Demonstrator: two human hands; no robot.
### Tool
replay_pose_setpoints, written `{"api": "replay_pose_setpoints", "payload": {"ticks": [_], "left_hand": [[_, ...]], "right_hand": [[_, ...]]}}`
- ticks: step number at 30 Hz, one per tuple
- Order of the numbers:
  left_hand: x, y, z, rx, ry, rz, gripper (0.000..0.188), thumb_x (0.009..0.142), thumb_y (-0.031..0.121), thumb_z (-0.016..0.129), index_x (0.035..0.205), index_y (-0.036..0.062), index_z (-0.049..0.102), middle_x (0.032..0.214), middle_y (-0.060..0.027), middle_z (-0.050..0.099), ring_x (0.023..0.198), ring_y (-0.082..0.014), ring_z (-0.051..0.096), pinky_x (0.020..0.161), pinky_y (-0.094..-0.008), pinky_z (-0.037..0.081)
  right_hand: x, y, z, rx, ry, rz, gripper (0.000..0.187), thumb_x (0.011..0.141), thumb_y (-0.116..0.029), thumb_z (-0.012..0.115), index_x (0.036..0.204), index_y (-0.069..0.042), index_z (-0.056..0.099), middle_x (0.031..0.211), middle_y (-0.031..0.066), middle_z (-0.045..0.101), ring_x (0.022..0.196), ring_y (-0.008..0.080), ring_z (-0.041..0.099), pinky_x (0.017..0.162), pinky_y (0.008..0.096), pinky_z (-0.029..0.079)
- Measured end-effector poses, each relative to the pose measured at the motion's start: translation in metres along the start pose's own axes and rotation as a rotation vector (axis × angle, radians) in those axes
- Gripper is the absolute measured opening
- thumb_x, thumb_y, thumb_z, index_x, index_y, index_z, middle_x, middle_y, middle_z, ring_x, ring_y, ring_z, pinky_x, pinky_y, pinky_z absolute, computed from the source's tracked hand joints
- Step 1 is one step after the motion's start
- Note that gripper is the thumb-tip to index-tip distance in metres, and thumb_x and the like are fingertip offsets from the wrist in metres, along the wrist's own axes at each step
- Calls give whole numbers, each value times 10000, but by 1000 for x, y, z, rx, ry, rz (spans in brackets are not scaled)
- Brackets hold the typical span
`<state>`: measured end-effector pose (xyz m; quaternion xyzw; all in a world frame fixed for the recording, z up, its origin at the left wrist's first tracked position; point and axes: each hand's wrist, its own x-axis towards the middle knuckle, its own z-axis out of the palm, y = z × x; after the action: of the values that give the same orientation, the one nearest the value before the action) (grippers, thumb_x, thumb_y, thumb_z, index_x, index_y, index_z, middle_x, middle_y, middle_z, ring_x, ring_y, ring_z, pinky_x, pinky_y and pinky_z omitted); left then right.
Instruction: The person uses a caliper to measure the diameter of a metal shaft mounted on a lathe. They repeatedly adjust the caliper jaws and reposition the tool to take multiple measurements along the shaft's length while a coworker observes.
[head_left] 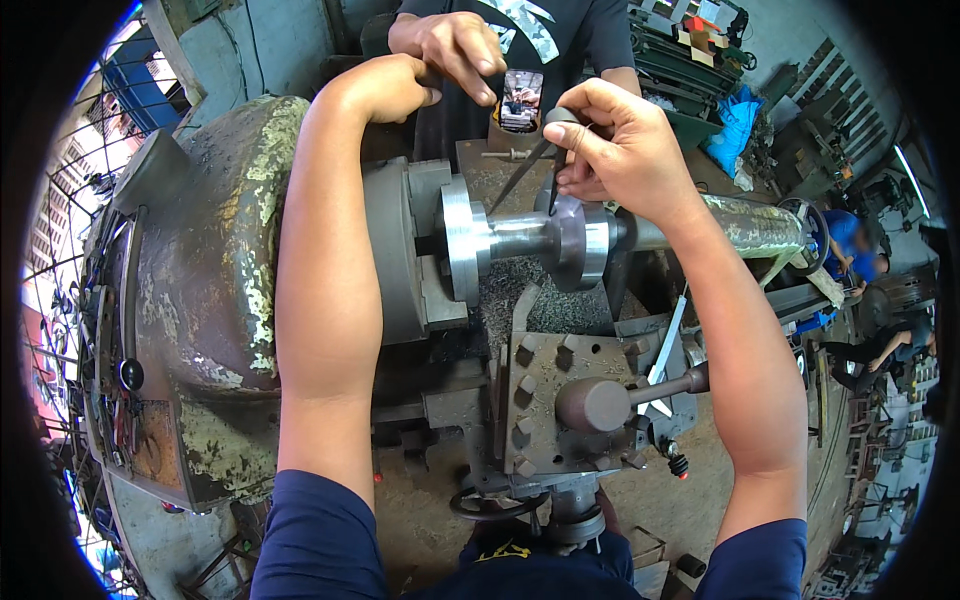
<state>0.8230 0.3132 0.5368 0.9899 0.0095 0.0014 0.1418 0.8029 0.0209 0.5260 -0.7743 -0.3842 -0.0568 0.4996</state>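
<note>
My right hand (628, 145) is closed around the top of a dark two-legged caliper (520, 180). Its legs are spread, with their tips down by the narrow neck of a shiny turned steel workpiece (518, 236) between two wider collars; whether they touch it I cannot tell. The workpiece is mounted between a lathe chuck (392, 250) on the left and a tailstock centre (626, 233) on the right. My left hand (388, 90) hangs bent above the far side of the chuck, its fingers mostly hidden.
Opposite me stands a person whose hand (458, 48) hovers near an upright phone (520, 100). Closer to me are a square tool post (560, 360) with a ball-ended handle (592, 405) and a vernier caliper (664, 350). Metal chips (565, 308) lie under the workpiece. Other people work at far right.
</note>
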Motion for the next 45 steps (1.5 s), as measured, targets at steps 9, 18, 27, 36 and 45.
{"api": "replay_pose_setpoints", "payload": {"ticks": [9, 18, 27, 36, 45], "left_hand": [[-1, -8, -1, -68, -6, -60, 388, 973, 325, 681, 1237, 40, 688, 975, -149, 757, 778, -225, 711, 796, -413, 541], [-5, -2, -3, -67, -15, -79, 473, 988, 323, 670, 1351, 27, 610, 1198, -136, 733, 827, -218, 717, 837, -382, 560], [-2, -9, -1, -93, 11, -18, 482, 980, 281, 693, 1358, -2, 594, 1104, -168, 738, 754, -211, 703, 738, -386, 561], [-7, -2, -5, -67, -21, -115, 487, 958, 347, 697, 1335, 45, 635, 1344, -193, 656, 1249, -335, 627, 1048, -418, 495], [-10, 4, -5, -77, -46, -134, 532, 959, 339, 697, 1387, 39, 599, 1371, -207, 636, 1273, -344, 613, 1064, -417, 487]], "right_hand": [[1, 4, -3, 19, -18, 8, 215, 906, -134, 784, 1017, 27, 693, 785, 65, 718, 665, 78, 647, 626, 237, 538], [1, -1, -5, 138, -32, 82, 184, 941, -89, 744, 1075, 15, 671, 850, 25, 706, 657, 43, 634, 582, 214, 532], [8, 9, -4, 112, 107, 11, 210, 894, -49, 737, 1088, 25, 705, 917, 83, 747, 646, 79, 662, 564, 240, 532], [2, 2, -14, -70, 11, 21, 242, 853, -109, 799, 1048, 14, 725, 848, 113, 737, 724, 135, 688, 682, 280, 543], [2, -3, -17, -78, -3, 13, 238, 848, -123, 805, 1037, 2, 732, 827, 119, 748, 740, 141, 696, 701, 288, 539]]}}
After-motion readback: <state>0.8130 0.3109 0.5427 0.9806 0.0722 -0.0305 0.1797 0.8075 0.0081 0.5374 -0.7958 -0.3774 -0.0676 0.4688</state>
